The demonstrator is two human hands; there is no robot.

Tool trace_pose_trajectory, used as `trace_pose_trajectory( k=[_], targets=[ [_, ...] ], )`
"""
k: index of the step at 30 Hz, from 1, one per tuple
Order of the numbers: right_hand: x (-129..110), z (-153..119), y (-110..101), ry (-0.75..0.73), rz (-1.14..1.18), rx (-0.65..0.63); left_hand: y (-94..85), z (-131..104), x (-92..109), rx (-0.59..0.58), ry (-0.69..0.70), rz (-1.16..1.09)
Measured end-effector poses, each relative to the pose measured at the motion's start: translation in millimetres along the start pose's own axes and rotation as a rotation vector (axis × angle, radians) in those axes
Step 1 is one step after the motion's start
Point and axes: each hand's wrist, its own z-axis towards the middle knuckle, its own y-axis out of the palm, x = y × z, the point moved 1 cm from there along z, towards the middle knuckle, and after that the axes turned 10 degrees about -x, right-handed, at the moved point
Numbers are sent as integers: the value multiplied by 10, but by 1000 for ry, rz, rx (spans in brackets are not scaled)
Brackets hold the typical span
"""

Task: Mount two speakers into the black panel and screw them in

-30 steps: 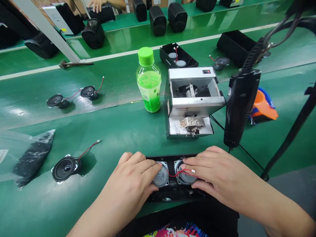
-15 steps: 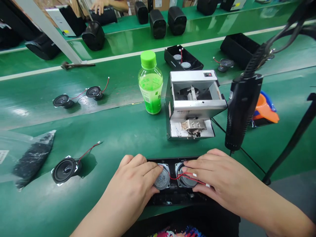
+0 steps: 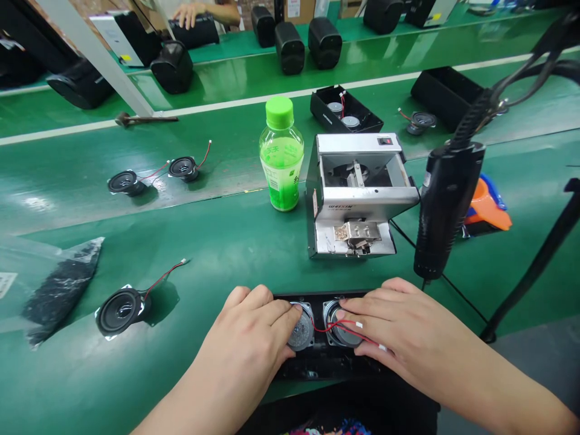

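A black speaker housing (image 3: 317,362) lies at the near table edge with two round speaker drivers seated in it. My left hand (image 3: 251,338) rests on the left driver (image 3: 301,331), fingers pressing its metal back. My right hand (image 3: 399,329) lies over the right driver (image 3: 343,329), fingertips on its back. A red wire (image 3: 338,326) with white connectors runs across both drivers and under my right fingers.
A silver screw feeder (image 3: 357,193) and a green bottle (image 3: 281,160) stand behind the housing. A black electric screwdriver (image 3: 446,208) hangs at right. A loose speaker (image 3: 120,309) and a bag of black parts (image 3: 58,290) lie left. Another person's hand (image 3: 190,12) is at the far bench.
The view has tilted slightly, so everything sits a little lower in frame. My hands stay on the two drivers; the red wire lies a bit further right under my right fingers.
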Motion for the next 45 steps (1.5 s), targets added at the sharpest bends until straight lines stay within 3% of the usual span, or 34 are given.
trace_pose_trajectory(
  k=[27,38,41,45],
  targets=[
    [-29,19,-89,-8,-44,-52,-63,32,26,20,23,117],
    [-85,-28,-111,32,17,-18,-74,6,8,-48,-11,104],
    [-49,-131,-213,60,57,133,-117,-47,-47,-38,21,51],
    [143,-230,-221,368,-23,692,-61,-94,-129,126,89,49]
  ],
)
